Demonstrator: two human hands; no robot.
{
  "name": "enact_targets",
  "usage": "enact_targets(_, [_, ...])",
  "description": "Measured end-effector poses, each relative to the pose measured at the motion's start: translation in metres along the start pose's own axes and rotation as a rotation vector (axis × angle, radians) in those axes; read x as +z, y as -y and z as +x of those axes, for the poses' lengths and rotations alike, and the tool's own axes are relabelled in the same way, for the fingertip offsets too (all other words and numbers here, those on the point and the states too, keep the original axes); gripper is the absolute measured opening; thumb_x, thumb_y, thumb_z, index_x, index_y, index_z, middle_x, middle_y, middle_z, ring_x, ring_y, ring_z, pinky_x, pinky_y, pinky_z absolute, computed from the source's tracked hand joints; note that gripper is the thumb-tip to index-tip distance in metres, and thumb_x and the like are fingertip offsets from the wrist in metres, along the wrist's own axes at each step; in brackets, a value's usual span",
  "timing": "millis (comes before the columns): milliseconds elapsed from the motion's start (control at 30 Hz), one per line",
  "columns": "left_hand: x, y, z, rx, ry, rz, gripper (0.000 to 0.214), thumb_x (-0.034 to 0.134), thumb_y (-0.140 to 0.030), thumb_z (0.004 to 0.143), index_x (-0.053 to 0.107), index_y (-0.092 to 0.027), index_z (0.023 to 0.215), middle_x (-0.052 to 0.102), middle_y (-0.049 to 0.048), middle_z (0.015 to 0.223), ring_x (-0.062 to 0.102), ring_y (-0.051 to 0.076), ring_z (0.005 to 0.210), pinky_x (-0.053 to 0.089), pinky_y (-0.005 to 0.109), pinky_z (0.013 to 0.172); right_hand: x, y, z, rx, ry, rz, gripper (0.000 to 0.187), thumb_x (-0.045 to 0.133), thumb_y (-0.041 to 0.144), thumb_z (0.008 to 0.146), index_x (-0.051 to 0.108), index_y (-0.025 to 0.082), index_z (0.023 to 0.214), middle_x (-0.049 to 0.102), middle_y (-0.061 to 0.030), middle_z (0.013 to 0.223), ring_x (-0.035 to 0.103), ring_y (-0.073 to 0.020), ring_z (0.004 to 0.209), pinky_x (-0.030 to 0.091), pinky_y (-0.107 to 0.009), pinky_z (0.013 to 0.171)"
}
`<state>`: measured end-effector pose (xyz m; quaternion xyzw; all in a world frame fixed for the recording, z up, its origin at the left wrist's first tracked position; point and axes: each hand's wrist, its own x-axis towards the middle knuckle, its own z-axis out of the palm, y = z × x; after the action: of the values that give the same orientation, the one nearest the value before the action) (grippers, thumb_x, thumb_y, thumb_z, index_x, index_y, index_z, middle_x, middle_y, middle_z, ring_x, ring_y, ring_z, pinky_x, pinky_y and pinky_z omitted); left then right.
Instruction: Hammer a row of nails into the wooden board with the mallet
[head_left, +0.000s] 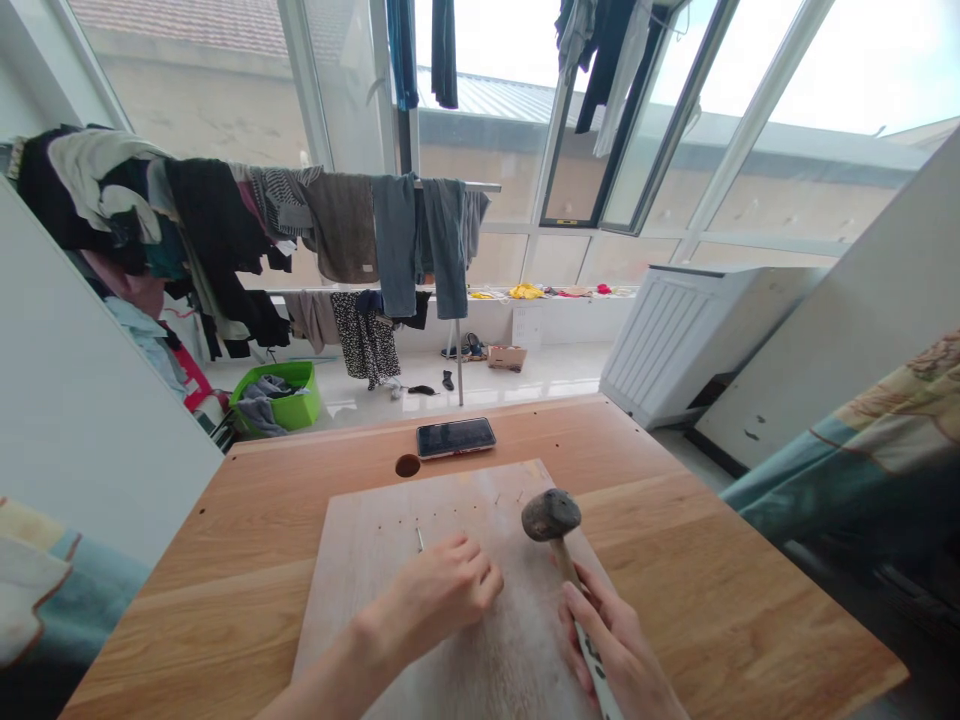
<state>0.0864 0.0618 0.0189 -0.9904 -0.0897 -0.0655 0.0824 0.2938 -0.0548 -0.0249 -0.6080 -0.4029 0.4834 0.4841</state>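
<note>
My right hand (609, 632) is wrapped round the handle of a hammer (551, 515) with a dark, blunt head, raised over the right edge of a pale wooden board (352, 560). Over the middle of that board is my left hand (457, 585), its fingers curled closed; whatever they may hold is hidden. A thin nail (420, 538) stands up just behind the left hand. Farther right, two slanted nails (508, 498) stick out near the board's far edge. Several small dark dots, nail heads or holes, form a row along the board.
The board lies on a wooden table (667, 540). A phone (456, 437) rests beyond it, beside a round hole (407, 466). Behind are a laundry rack (480, 187) with clothes, a green basin (300, 400) and a white cabinet (667, 330). Curtains (862, 450) hang at both sides.
</note>
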Motion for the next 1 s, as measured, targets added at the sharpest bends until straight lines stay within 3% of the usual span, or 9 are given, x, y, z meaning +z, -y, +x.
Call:
enact_targets(67, [0.006, 0.007, 0.002, -0.049, -0.046, -0.087, 0.013, 0.057, -0.002, 0.088, 0.062, -0.014, 0.087, 0.068, 0.0052, 0.077, 0.065, 0.022, 0.072, 0.051, 0.033, 0.068, 0.001, 0.001, -0.001, -0.006, 0.005, -0.009, 0.047, 0.052, 0.068, 0.091, 0.053, 0.022, 0.084, 0.048, 0.0084, 0.047, 0.039, -0.0077, 0.035, 0.036, -0.019, 0.035])
enact_targets(133, [0.011, 0.018, 0.005, -0.205, -0.144, -0.274, 0.017, 0.057, -0.001, 0.087, 0.064, -0.016, 0.091, 0.069, 0.0037, 0.082, 0.066, 0.02, 0.075, 0.051, 0.03, 0.071, 0.001, 0.002, -0.002, -0.001, 0.001, -0.007, 0.049, 0.052, 0.07, 0.09, 0.053, 0.022, 0.081, 0.048, 0.0084, 0.047, 0.038, -0.0075, 0.034, 0.035, -0.019, 0.034])
enact_targets(233, [0.021, 0.039, 0.012, -0.48, -0.358, -0.604, 0.023, 0.058, -0.004, 0.086, 0.069, -0.02, 0.099, 0.071, 0.0029, 0.092, 0.068, 0.017, 0.082, 0.052, 0.026, 0.077, 0.003, 0.003, -0.003, 0.012, -0.017, 0.007, 0.05, 0.054, 0.071, 0.088, 0.055, 0.021, 0.089, 0.049, 0.0087, 0.051, 0.04, -0.0074, 0.035, 0.035, -0.019, 0.034])
enact_targets(333, [0.032, 0.053, 0.018, -0.621, -0.477, -0.83, 0.017, 0.059, -0.011, 0.085, 0.072, -0.019, 0.093, 0.071, 0.0033, 0.091, 0.068, 0.016, 0.082, 0.053, 0.027, 0.08, 0.003, 0.003, -0.003, 0.005, -0.02, 0.027, 0.049, 0.053, 0.069, 0.09, 0.056, 0.02, 0.097, 0.048, 0.0095, 0.051, 0.038, -0.0076, 0.034, 0.035, -0.019, 0.034])
enact_targets(500, [0.048, 0.056, 0.02, -0.681, -0.454, -0.967, 0.015, 0.057, -0.018, 0.086, 0.072, -0.018, 0.09, 0.075, 0.0023, 0.087, 0.067, 0.016, 0.077, 0.054, 0.026, 0.075, 0.002, 0.004, -0.002, -0.006, -0.005, 0.027, 0.046, 0.053, 0.067, 0.09, 0.054, 0.021, 0.091, 0.049, 0.0094, 0.052, 0.039, -0.0075, 0.034, 0.034, -0.019, 0.035])
enact_targets(667, [0.045, 0.052, 0.02, -0.687, -0.443, -0.928, 0.013, 0.058, -0.017, 0.086, 0.071, -0.019, 0.087, 0.074, 0.0016, 0.085, 0.067, 0.016, 0.077, 0.054, 0.027, 0.075, 0.002, 0.011, -0.005, -0.029, 0.0, -0.013, 0.047, 0.05, 0.066, 0.093, 0.052, 0.022, 0.077, 0.046, 0.0087, 0.045, 0.038, -0.0083, 0.035, 0.035, -0.021, 0.038])
enact_targets(867, [0.043, 0.052, 0.021, -0.704, -0.438, -0.879, 0.016, 0.06, -0.011, 0.081, 0.07, -0.02, 0.09, 0.075, 0.0019, 0.087, 0.069, 0.018, 0.079, 0.056, 0.029, 0.077, 0.007, 0.017, -0.004, -0.006, -0.022, 0.024, 0.047, 0.054, 0.066, 0.09, 0.059, 0.02, 0.096, 0.046, 0.0094, 0.049, 0.036, -0.0081, 0.033, 0.033, -0.02, 0.034])
enact_targets(1000, [0.049, 0.054, 0.02, -0.737, -0.456, -0.932, 0.018, 0.064, -0.015, 0.081, 0.07, -0.02, 0.098, 0.076, 0.0015, 0.085, 0.07, 0.018, 0.078, 0.057, 0.031, 0.078, 0.019, 0.039, 0.005, -0.021, -0.002, 0.001, 0.049, 0.057, 0.067, 0.086, 0.059, 0.019, 0.092, 0.047, 0.0084, 0.057, 0.04, -0.0062, 0.033, 0.034, -0.019, 0.032])
